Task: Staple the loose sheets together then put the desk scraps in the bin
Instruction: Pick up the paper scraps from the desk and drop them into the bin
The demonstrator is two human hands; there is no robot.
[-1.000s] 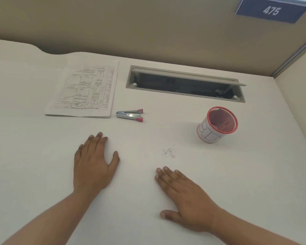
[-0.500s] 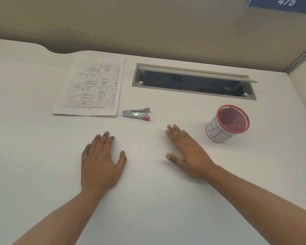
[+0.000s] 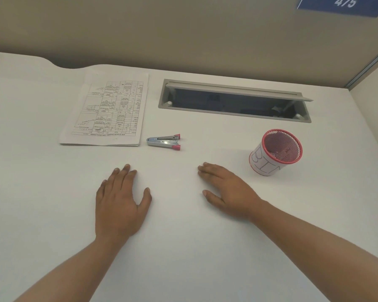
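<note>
A stack of printed sheets (image 3: 109,110) lies flat at the back left of the white desk (image 3: 52,192). Just right of it lies a small silver stapler (image 3: 163,142) with pink tips. A red mesh cup labelled BIN (image 3: 275,152) stands at the right, tilted toward me. My left hand (image 3: 121,202) rests flat on the desk, palm down, below the stapler. My right hand (image 3: 228,190) lies flat too, fingers pointing left, just left of the bin. The small scraps seen a second ago are hidden, where my right hand now lies.
A grey cable slot with a raised flap (image 3: 234,101) is cut into the desk behind the bin. A beige partition wall rises behind the desk, with a blue sign reading 475 (image 3: 345,3) at top right. A side panel closes the right edge.
My right hand slid forward over the spot where the small scraps lay, and they are out of sight now. My left hand stayed put. The view tilted down slightly.
</note>
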